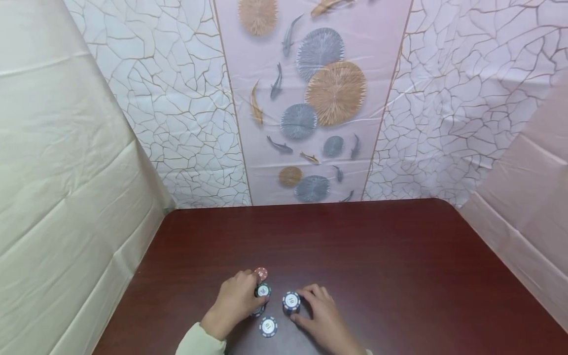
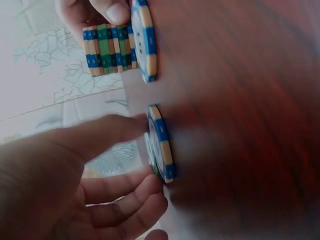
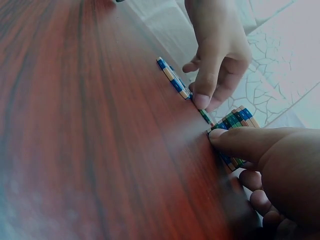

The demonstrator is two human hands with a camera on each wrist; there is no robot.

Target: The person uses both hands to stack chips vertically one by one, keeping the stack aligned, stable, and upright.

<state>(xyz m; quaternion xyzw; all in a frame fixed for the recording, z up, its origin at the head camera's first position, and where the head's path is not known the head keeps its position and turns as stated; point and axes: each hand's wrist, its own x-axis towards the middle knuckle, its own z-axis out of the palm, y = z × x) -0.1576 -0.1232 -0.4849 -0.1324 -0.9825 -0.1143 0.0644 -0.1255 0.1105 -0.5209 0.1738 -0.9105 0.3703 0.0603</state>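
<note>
A stack of poker chips [image 1: 291, 302] with blue, green and red edges stands upright on the table. My right hand [image 1: 323, 315] grips its side between thumb and fingers. Left of it, my left hand [image 1: 234, 298] pinches a green poker chip [image 1: 263, 290] low over the tabletop, thumb at its near edge. Partly under that hand lies a blue poker chip [image 1: 258, 311], and a red poker chip [image 1: 261, 273] sits just beyond the fingers. Nearer me, another blue poker chip [image 1: 268, 326] lies flat; its edge shows in the left wrist view.
The dark red wooden table [image 1: 377, 256] reaches back to a patterned cloth wall [image 1: 306, 162]. Pale cloth hangs along the left side [image 1: 88, 197] and the right side [image 1: 528, 197].
</note>
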